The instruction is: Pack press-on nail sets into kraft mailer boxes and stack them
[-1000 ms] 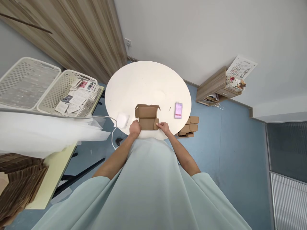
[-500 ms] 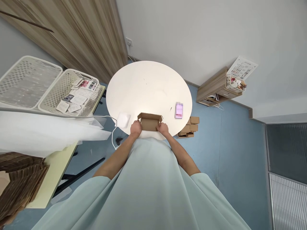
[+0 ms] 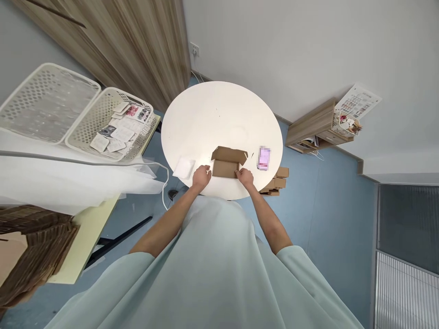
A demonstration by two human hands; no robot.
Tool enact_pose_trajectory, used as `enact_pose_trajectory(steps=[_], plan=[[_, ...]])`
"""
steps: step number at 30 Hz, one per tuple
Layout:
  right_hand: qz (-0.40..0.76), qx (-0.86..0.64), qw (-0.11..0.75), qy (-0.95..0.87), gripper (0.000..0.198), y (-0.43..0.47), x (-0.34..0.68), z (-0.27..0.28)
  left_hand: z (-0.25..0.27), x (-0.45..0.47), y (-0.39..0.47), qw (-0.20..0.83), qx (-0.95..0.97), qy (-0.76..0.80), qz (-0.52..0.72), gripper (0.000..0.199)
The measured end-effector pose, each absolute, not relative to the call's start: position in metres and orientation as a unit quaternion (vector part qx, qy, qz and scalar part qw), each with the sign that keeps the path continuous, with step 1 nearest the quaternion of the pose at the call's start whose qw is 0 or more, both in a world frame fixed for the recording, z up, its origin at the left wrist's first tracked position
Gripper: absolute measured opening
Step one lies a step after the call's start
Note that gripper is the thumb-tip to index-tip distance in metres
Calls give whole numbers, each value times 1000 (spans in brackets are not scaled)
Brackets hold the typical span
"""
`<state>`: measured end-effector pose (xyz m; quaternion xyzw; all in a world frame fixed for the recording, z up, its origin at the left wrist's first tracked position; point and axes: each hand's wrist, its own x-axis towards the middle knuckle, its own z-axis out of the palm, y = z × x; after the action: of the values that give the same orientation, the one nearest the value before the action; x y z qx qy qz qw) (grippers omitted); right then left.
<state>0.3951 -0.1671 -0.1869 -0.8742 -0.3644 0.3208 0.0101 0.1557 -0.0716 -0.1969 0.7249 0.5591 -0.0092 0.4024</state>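
Note:
An open cardboard box (image 3: 225,169) sits near the close edge of the round white table (image 3: 219,119), its lid raised at the far side. My right hand (image 3: 244,177) grips the box's right side wall between thumb and fingers. Just left of the box, my left hand (image 3: 201,177) is apart from it, with loosely bent fingers and nothing visible in them. A flat white packet (image 3: 184,167) lies on the table beyond the left hand. To the right of the box is a pink, pixel-blurred item (image 3: 264,158).
Several small cardboard boxes (image 3: 280,183) are stacked below the table's right edge. On the left side table stand a white basket (image 3: 80,137) holding cards and another basket (image 3: 30,75) with clear bags. White sheets (image 3: 103,183) and flat cardboard (image 3: 44,246) lie nearer, with a cable (image 3: 164,171) hanging.
My left hand has let go of the box's left side, leaving a small gap. The lid leans further back, and my right hand keeps its hold. The whole view has shifted slightly.

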Motion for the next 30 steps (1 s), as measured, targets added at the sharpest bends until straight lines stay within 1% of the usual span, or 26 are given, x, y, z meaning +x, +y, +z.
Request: enact_pose_trajectory(steps=[2, 5, 7, 9, 12, 16, 19, 23, 30], plan=[[320, -878, 30, -355, 35, -173, 393, -181, -198, 138, -63, 367, 713, 597, 18, 41], [309, -886, 58, -341, 34, -186, 387, -171, -201, 107, -47, 317, 673, 667, 37, 54], [307, -892, 71, -325, 33, -196, 380, -167, -204, 89, -37, 311, 645, 697, 18, 62], [314, -894, 89, -307, 35, -204, 372, -164, -206, 77, -31, 316, 632, 708, -11, 65], [321, -894, 120, -287, 36, -211, 359, -160, -208, 71, -28, 325, 627, 707, -36, 61], [325, -892, 146, -278, 35, -211, 346, -152, -208, 73, -25, 335, 623, 706, -37, 58], [329, -885, 167, -284, 35, -207, 341, -145, -207, 74, -20, 338, 620, 707, -37, 62], [326, -877, 187, -299, 34, -200, 339, -136, -208, 77, -18, 312, 646, 697, -24, 66], [351, -848, 200, -342, 31, -194, 336, -133, -203, 79, -23, 297, 651, 698, -3, 56]])
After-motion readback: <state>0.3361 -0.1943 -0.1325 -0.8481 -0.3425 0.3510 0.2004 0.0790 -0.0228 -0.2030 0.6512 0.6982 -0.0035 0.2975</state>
